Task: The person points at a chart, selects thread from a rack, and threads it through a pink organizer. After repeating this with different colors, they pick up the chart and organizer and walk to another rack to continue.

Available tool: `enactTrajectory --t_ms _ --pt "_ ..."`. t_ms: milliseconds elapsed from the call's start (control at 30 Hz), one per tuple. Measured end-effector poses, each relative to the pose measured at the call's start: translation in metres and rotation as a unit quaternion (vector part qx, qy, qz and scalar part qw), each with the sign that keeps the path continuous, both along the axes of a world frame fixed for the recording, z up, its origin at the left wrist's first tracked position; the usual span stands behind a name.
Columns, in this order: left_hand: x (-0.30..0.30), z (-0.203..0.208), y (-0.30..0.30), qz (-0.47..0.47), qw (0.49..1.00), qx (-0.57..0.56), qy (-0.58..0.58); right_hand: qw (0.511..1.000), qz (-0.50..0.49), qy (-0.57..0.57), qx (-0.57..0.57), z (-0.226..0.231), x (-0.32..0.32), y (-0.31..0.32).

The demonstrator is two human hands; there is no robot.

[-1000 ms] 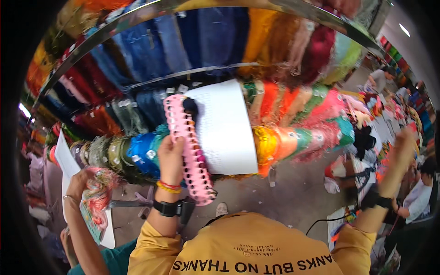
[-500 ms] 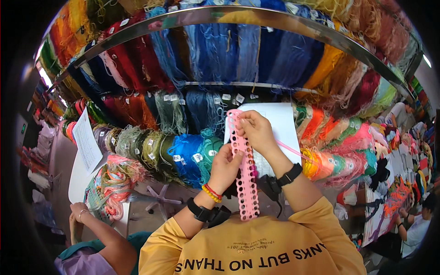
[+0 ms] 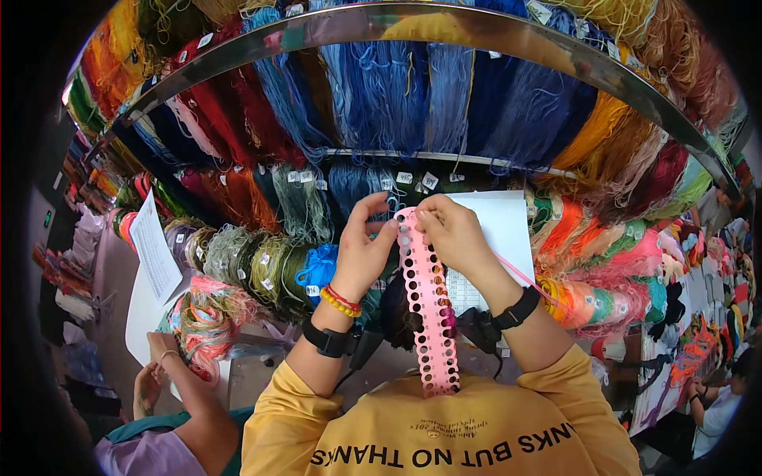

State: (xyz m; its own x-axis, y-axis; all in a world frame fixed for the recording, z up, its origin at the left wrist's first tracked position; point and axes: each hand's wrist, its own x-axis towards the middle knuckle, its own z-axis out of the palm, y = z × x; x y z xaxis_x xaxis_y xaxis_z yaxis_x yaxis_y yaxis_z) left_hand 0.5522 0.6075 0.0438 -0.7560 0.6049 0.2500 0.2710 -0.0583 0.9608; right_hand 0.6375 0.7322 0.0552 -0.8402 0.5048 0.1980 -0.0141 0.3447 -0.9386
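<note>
A long pink thread organizer strip point(image 3: 429, 317), with round holes along both edges, hangs from my hands down to my yellow shirt. My right hand point(image 3: 456, 238) pinches its top end at the right edge. My left hand point(image 3: 363, 250) is raised beside the top left edge, fingers apart, with the thumb near or touching the strip; I cannot tell which. Brown and magenta thread point(image 3: 449, 324) sits in some right-edge holes. A pink strand point(image 3: 520, 272) runs off to the right from behind my right wrist. Any thread between my fingertips is too small to see.
Hanks of blue thread point(image 3: 389, 95) hang from a curved metal rail point(image 3: 444, 20) ahead. White paper sheets point(image 3: 500, 230) lie behind my right hand. Orange and pink skeins point(image 3: 587, 297) are at right. Another person's hand point(image 3: 163, 349) is by multicoloured yarn point(image 3: 208, 317) at left.
My left hand has let go of the strip's middle and moved up to its top end, fingers spreading. My right hand stays at the top. The whole view has shifted slightly.
</note>
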Motion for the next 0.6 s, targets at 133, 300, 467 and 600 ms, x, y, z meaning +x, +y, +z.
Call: enactTrajectory --t_ms 133,300,467,600 --pt "-0.001 0.000 0.007 -0.021 0.998 -0.038 0.053 0.997 -0.003 0.029 0.078 -0.006 -0.005 0.001" --pt "-0.003 -0.005 0.011 -0.003 0.993 -0.013 0.118 0.995 -0.006 -0.014 0.099 0.004 -0.003 -0.002" --pt "-0.007 -0.015 0.011 0.004 0.997 0.016 0.073 0.990 -0.003 0.003 0.141 0.006 -0.002 -0.002" --pt "-0.006 -0.008 0.011 -0.005 0.991 0.076 -0.111 0.994 -0.035 -0.010 0.104 0.011 -0.003 -0.001"
